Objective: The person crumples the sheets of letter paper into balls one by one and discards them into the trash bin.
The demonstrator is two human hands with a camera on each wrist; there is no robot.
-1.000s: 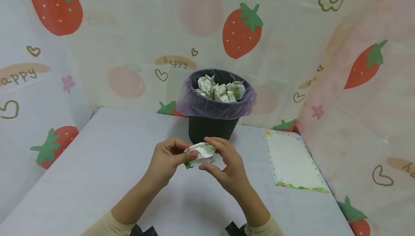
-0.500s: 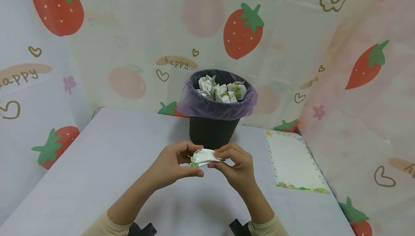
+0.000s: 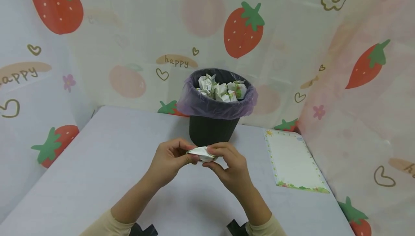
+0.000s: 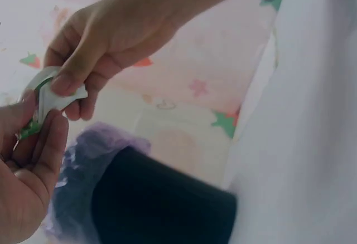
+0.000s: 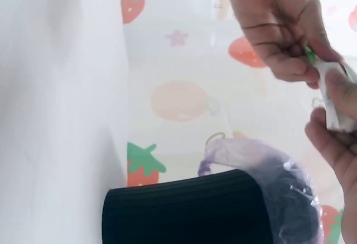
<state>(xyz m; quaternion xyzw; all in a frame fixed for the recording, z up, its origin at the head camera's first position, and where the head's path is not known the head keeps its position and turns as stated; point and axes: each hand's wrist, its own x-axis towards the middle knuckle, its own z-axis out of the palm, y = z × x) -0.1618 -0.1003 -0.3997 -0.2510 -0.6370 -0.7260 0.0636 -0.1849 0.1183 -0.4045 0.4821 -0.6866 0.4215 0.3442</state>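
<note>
A small piece of crumpled white paper (image 3: 203, 152) with green print is held in the air between both hands, in front of the bin. My left hand (image 3: 168, 160) pinches its left end between thumb and fingers. At the opposite end my right hand (image 3: 234, 165) grips it, thumb below and fingers above. In the left wrist view, the folded paper (image 4: 60, 97) shows a green edge between the two hands. The right wrist view catches the paper (image 5: 333, 106) at the right side, partly covered by fingers.
Behind the hands stands a black bin (image 3: 210, 129) with a purple plastic liner (image 3: 217, 110), holding several crumpled paper balls (image 3: 222, 90). A sheet with a decorated border (image 3: 295, 160) lies flat on the white table (image 3: 97, 164) at the right. Strawberry-print curtains (image 3: 146, 23) surround the table.
The paper looks narrower and more folded than before. My left thumb, lifted off it half a second ago, presses on it again. The right hand has shifted slightly left with the paper.
</note>
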